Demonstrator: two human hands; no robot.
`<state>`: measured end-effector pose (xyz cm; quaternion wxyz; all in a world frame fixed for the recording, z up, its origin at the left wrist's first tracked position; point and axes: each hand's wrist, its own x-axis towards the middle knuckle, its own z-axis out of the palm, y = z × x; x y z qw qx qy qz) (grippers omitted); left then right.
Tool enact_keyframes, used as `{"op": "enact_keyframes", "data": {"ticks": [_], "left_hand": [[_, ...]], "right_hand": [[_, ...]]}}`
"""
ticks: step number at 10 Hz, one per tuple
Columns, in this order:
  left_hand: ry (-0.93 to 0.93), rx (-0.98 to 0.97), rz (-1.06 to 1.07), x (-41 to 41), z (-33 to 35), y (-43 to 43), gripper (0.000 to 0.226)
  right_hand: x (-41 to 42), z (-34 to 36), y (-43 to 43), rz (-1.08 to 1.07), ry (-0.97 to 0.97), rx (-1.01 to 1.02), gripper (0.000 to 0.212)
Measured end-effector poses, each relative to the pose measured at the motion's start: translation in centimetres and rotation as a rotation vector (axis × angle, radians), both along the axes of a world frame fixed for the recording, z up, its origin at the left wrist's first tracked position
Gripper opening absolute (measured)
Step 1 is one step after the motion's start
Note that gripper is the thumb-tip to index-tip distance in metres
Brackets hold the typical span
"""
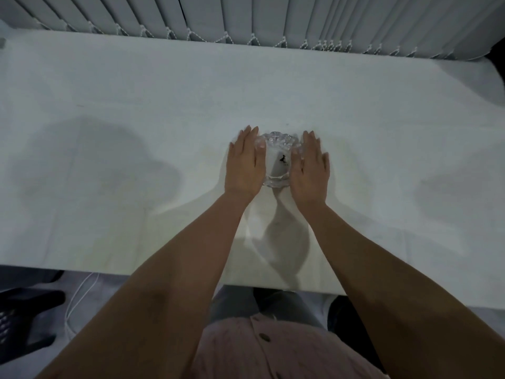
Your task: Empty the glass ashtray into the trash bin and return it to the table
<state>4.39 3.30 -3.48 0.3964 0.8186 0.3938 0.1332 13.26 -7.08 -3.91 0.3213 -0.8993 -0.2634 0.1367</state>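
Glass ashtray (277,160) on white table (136,105); grey vertical blinds (246,17) behind.

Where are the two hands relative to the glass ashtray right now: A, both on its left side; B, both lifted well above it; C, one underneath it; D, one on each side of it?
D: the left hand and right hand flank the glass ashtray on the table.

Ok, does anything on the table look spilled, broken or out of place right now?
Nothing stands out. The glass ashtray sits upright on the white table between the left hand and the right hand, with a small dark bit inside it. No ash or debris shows on the tabletop around it.
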Motion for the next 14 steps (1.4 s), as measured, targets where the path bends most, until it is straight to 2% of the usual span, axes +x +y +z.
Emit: {"op": "enact_keyframes", "data": {"ticks": [1,2,3,5,10,12,14], "left_hand": [[0.1,0.241,-0.107,-2.3,-0.5,0.1,0.058],[0.223,0.358,-0.206,-4.1,-0.8,-0.3,0.065],[0.33,0.396,-0.266,-4.7,-0.9,-0.3,0.07],[0.414,0.424,-0.283,-3.0,-0.8,1.0,0.072],[0.486,0.369,-0.226,5.7,1.3,6.0,0.073],[0.509,0.344,-0.26,5.1,1.1,6.2,0.07],[0.475,0.412,-0.25,5.1,3.2,5.9,0.064]], "right_hand": [[-0.4,-0.3,-1.6,0.055,-0.075,-0.007,0.059],[-1.1,-0.4,-2.8,0.109,-0.174,-0.075,0.064],[-1.5,-0.4,-3.3,0.16,-0.268,-0.187,0.071],[0.0,-0.2,-2.1,0.19,-0.298,-0.282,0.076],[7.6,1.4,4.1,0.162,-0.275,-0.339,0.071],[7.2,1.4,4.2,0.218,-0.31,-0.331,0.065],[7.6,3.5,3.9,0.234,-0.371,-0.302,0.061]]}}
